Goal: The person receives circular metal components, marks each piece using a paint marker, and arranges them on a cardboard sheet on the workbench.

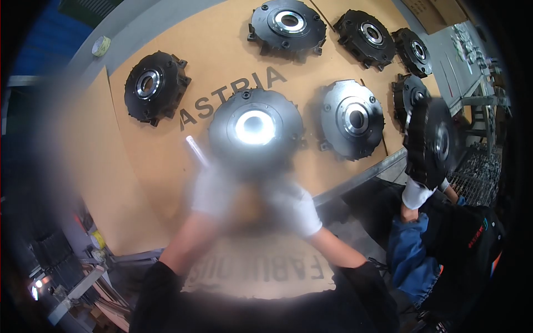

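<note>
A black round metal housing (256, 129) with a bright ring at its centre is in front of me on the cardboard-covered table (144, 166). My left hand (214, 190), in a white glove, is at its near left edge with fingers closed. A pale, pen-like stick (197, 150) sticks up from that hand. My right hand (291, 206), also gloved in white, closes on the near right edge of the same housing. Blur hides both sets of fingertips and the housing's lower rim. Another similar housing (352, 119) lies just to the right.
More black housings (156, 87) lie at the left and along the far side. At the right, a co-worker's gloved hand (417, 194) holds a housing (430, 141) on edge. A tape roll (101, 46) is at the far left edge. A cardboard box (436, 14) stands at the back right.
</note>
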Action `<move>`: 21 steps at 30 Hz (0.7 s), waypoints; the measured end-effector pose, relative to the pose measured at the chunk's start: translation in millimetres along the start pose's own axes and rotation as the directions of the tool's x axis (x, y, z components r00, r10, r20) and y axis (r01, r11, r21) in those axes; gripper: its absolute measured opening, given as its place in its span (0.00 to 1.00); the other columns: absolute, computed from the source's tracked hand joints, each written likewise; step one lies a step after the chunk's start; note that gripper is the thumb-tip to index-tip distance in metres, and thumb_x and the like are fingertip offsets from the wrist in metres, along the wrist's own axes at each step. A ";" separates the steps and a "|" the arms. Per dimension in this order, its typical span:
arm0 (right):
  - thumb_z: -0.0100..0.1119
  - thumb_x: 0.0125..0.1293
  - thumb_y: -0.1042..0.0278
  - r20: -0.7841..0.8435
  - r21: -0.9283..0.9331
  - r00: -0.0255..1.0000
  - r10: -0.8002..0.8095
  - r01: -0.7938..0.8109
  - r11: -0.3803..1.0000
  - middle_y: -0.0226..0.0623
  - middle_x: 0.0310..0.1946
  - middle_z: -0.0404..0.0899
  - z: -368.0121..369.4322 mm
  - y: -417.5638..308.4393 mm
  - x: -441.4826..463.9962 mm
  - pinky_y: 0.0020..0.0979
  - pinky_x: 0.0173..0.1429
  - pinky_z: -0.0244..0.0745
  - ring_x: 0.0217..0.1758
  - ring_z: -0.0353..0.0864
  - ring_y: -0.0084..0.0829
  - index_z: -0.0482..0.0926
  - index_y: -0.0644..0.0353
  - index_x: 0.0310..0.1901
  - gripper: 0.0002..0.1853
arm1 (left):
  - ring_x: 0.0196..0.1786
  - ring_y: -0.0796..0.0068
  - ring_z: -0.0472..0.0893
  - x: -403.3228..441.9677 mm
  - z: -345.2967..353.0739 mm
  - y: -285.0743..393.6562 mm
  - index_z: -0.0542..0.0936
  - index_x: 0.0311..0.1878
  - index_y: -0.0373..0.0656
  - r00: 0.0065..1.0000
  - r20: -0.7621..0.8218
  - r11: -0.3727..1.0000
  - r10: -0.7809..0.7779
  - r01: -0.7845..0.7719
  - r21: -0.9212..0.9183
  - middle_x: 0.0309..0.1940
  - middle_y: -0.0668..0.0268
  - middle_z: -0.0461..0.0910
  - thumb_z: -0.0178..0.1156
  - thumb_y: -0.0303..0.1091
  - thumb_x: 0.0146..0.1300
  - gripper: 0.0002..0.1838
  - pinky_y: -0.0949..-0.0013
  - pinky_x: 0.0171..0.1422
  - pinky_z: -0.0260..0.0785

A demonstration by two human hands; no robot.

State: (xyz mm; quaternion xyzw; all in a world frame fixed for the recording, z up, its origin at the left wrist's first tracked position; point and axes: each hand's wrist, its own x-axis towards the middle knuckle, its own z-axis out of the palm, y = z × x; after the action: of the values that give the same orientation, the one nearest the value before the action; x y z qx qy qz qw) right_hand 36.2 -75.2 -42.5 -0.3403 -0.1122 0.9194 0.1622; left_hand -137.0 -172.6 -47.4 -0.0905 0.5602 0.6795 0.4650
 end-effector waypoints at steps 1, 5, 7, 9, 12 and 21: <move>0.49 0.53 0.87 -0.049 -0.096 0.998 0.032 -0.037 0.995 0.48 0.50 0.68 1.7 -1.7 -5.3 0.32 0.57 0.66 0.53 0.70 0.35 0.61 0.68 0.57 0.26 | 0.20 0.82 0.65 -0.2 0.0 -0.1 0.67 0.37 0.50 1.000 0.021 0.998 0.018 -0.020 0.056 0.20 0.72 0.66 0.44 0.32 0.64 0.02 0.80 0.19 0.54; 0.49 0.54 0.86 0.037 -0.236 0.998 -0.057 0.064 0.970 0.48 0.53 0.65 4.9 -6.5 -15.1 0.29 0.56 0.66 0.55 0.67 0.34 0.53 0.66 0.62 0.32 | 0.21 0.81 0.65 1.2 -2.9 -8.8 0.67 0.38 0.49 1.000 0.003 0.996 -0.020 0.020 -0.081 0.21 0.72 0.67 0.44 0.32 0.64 0.02 0.80 0.19 0.54; 0.52 0.55 0.82 0.073 -0.363 0.997 -0.036 0.060 0.930 0.46 0.53 0.65 6.6 -8.2 -14.2 0.29 0.56 0.65 0.55 0.67 0.35 0.53 0.64 0.62 0.32 | 0.21 0.80 0.66 -0.4 0.8 -7.1 0.67 0.38 0.49 1.000 0.009 0.993 -0.017 0.018 -0.116 0.21 0.71 0.67 0.44 0.33 0.64 0.03 0.80 0.19 0.54; 0.53 0.55 0.80 0.137 -0.601 0.986 -0.090 0.155 0.784 0.46 0.53 0.65 7.2 -9.1 -20.0 0.29 0.56 0.65 0.55 0.67 0.34 0.54 0.64 0.62 0.32 | 0.20 0.80 0.66 0.2 0.4 -5.9 0.67 0.39 0.49 0.999 0.033 0.996 0.015 -0.012 -0.085 0.21 0.71 0.68 0.44 0.33 0.64 0.03 0.80 0.18 0.55; 0.56 0.55 0.73 0.312 -0.846 0.931 -0.188 0.362 0.391 0.45 0.50 0.68 2.1 -13.7 -32.1 0.29 0.55 0.65 0.52 0.70 0.32 0.58 0.64 0.60 0.30 | 0.20 0.80 0.67 1.2 2.5 -3.2 0.67 0.40 0.49 0.996 0.046 0.996 0.074 -0.071 -0.057 0.22 0.69 0.70 0.44 0.33 0.63 0.04 0.80 0.18 0.54; 0.55 0.54 0.75 0.025 -0.812 0.958 -0.286 0.186 0.553 0.35 0.26 0.76 -39.7 -23.2 -65.3 0.25 0.38 0.67 0.31 0.73 0.23 0.76 0.66 0.29 0.04 | 0.18 0.78 0.67 -9.6 22.5 5.2 0.66 0.42 0.49 0.988 -0.156 0.992 -0.018 0.037 0.123 0.23 0.67 0.71 0.47 0.33 0.62 0.06 0.79 0.17 0.55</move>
State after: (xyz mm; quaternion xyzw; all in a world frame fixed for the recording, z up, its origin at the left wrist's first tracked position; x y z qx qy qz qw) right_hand 114.4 -74.4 -26.1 -0.4083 -0.5522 0.7173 0.1179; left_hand -126.6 -158.4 -29.7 -0.1211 0.6348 0.6274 0.4343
